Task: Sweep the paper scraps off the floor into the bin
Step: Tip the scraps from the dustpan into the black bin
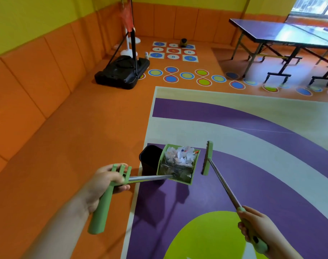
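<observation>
Closest to you, your right hand point(256, 227) is wrapped round the green grip of the broom point(223, 186), whose shaft runs forward and left to the brush head, lifted and turned on edge just beside the dustpan point(178, 165), apparently parked clear of the pour. Over on the other side, your left hand point(105, 182) closes round the forked top of the dustpan's green handle, and the metal shaft reaches out to the pan itself, which hangs in the air above the floor point(252, 165). There's your load: the paper scraps point(180, 156), white bits with a dash of orange and blue, heaped in the pan behind its comb teeth. The black bin point(149, 157) stands right against the pan's left side, at the seam between orange flooring and purple mat, and the pan looks lined up beside its mouth for tipping. No loose scraps show on the mat near you, so the sweeping looks done and the emptying is the step in hand. Tilt gently, since light paper may flutter past the rim.
</observation>
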Available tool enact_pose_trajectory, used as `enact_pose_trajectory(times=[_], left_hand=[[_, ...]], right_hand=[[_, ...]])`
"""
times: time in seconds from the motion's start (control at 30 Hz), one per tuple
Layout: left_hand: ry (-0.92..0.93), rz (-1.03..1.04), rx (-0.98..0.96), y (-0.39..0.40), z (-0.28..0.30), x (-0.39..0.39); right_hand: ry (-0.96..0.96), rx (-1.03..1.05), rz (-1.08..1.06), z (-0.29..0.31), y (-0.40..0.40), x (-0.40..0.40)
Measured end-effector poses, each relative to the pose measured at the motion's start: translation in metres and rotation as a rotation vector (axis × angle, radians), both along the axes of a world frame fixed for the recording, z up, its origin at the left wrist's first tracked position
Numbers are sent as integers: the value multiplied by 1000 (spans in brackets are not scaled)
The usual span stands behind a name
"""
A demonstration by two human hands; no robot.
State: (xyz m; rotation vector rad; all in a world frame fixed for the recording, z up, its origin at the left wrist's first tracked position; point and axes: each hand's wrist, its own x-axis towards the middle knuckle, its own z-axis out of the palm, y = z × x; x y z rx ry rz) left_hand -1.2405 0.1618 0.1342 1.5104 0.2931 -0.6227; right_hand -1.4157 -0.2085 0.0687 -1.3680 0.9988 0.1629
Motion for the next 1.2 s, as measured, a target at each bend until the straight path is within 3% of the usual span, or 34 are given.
enact_pose_trajectory(times=[0.43, 1.2], left_hand=[[94, 136, -96, 36, -25, 4], [-117, 215, 237, 12, -25, -16]], right_hand=[[45, 40, 67, 4, -12, 31], [55, 27, 193, 3, -21, 40]])
